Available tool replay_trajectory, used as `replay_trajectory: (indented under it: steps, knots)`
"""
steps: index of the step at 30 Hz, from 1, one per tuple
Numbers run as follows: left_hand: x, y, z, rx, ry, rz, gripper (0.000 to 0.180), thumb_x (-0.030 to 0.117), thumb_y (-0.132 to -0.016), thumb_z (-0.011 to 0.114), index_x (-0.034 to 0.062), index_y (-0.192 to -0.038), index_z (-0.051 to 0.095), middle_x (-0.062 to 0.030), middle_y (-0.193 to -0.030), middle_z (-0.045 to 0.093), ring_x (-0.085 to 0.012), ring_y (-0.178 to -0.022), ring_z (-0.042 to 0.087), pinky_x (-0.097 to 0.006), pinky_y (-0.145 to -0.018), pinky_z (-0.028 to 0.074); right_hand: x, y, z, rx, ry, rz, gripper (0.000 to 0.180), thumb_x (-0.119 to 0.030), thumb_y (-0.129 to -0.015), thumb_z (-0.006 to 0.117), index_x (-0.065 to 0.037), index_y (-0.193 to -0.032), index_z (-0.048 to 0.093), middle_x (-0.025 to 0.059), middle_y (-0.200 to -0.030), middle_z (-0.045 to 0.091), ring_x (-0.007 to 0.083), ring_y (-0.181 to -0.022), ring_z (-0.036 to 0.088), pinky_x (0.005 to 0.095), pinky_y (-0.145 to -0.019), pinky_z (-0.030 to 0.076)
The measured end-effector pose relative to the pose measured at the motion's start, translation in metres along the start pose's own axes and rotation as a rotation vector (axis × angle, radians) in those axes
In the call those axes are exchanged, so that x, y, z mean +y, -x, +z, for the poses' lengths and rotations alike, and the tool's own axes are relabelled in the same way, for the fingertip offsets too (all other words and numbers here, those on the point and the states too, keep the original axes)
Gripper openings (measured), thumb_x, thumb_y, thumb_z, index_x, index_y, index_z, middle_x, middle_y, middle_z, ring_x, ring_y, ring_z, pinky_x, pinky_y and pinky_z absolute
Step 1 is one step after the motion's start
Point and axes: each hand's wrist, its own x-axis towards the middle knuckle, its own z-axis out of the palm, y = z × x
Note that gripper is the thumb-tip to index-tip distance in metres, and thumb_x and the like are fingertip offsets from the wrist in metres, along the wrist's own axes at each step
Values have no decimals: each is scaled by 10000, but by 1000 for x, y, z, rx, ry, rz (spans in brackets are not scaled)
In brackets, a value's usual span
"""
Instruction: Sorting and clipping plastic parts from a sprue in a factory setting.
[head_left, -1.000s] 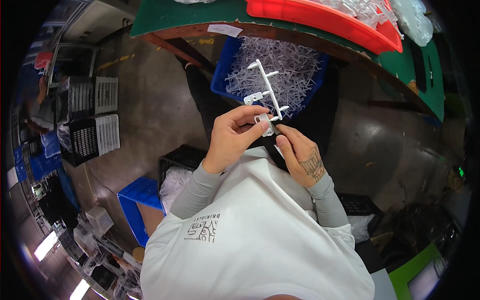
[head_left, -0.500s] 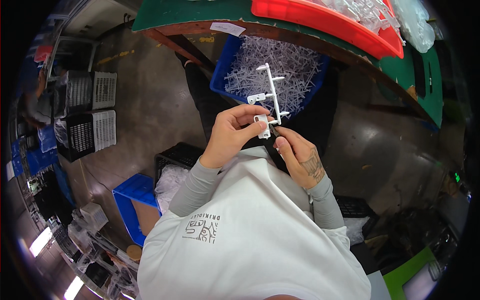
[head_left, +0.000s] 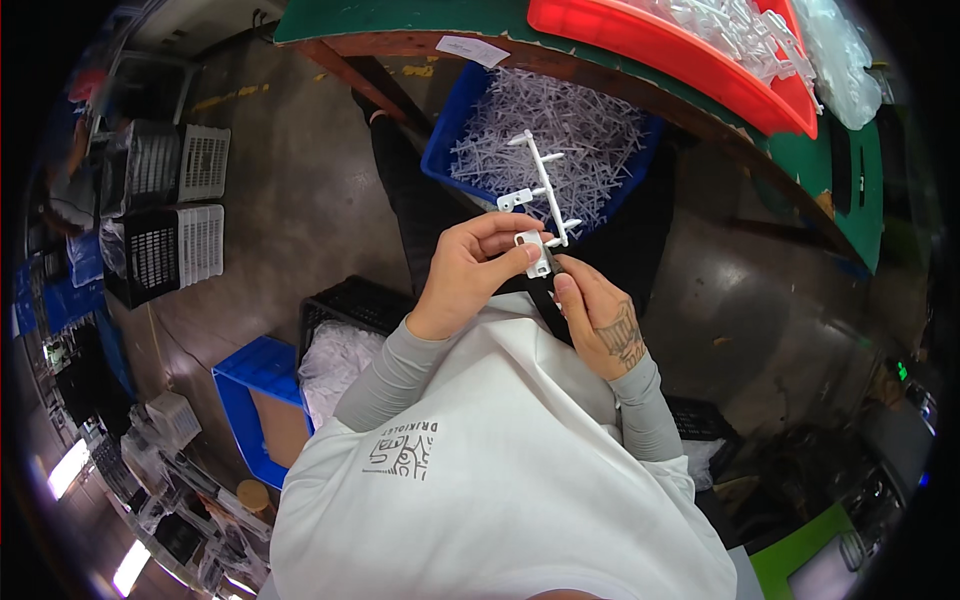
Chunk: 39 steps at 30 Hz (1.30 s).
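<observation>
My left hand (head_left: pixel 467 266) pinches a small white plastic part (head_left: pixel 536 262) between thumb and fingers. This part hangs at the lower end of a white plastic sprue (head_left: pixel 546 190), which has short side branches. Another white part (head_left: pixel 514 201) sits on the sprue's left side. My right hand (head_left: pixel 598 315) is closed round small cutting pliers (head_left: pixel 554 264), mostly hidden by the fingers. Their dark tip is against or very near the held part's right edge, by the sprue; exact contact is hard to see.
Beyond my hands, a blue bin (head_left: pixel 440 150) full of white sprue scraps (head_left: pixel 560 130) stands under a green-topped table (head_left: pixel 370 22). On that table is a red tray (head_left: pixel 640 50) of clear plastic parts. Black and white crates (head_left: pixel 200 245) stand left, a blue box (head_left: pixel 240 410) lower left.
The view has shifted slightly. My hands keep nearly the same pose, with the sprue and part still joined and the pliers' tip close beside them.
</observation>
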Motion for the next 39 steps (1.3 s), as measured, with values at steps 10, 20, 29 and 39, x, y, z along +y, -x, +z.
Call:
replay_trajectory:
  steps: [10,20,29,39]
  knots:
    - [-7,-8,4,117,127,-10,273,34,-940,628,-14,-1172,492,-163,-1125,674,-189,-1001,672,-309,-862,568,0,-13,4,111,313,-267,247,-122,-989,516,40,-1161,588,223,-994,648,382,-868,652,429,-753,531]
    - [-41,-48,13,489,-229,322,289,319,-1032,512,36,-1027,567,-30,-760,569,-96,-694,527,-269,-634,439,9,-27,22,156,346,-276,301,-191,-1024,466,48,-1162,586,273,-1038,654,429,-944,651,451,-816,540]
    - [-47,-61,11,495,-96,356,254,272,-1023,538,19,-1009,562,-34,-786,594,-99,-695,547,-262,-629,445,17,-38,25,161,377,-336,234,-159,-1019,462,25,-1101,580,259,-911,645,428,-834,639,465,-695,523]
    - [-68,-69,0,505,-56,423,198,240,-1022,539,43,-1044,538,-32,-781,589,-68,-521,524,-229,-398,416,18,-41,28,64,381,-224,240,-190,-1034,424,-16,-1095,577,256,-882,645,430,-824,637,482,-694,510]
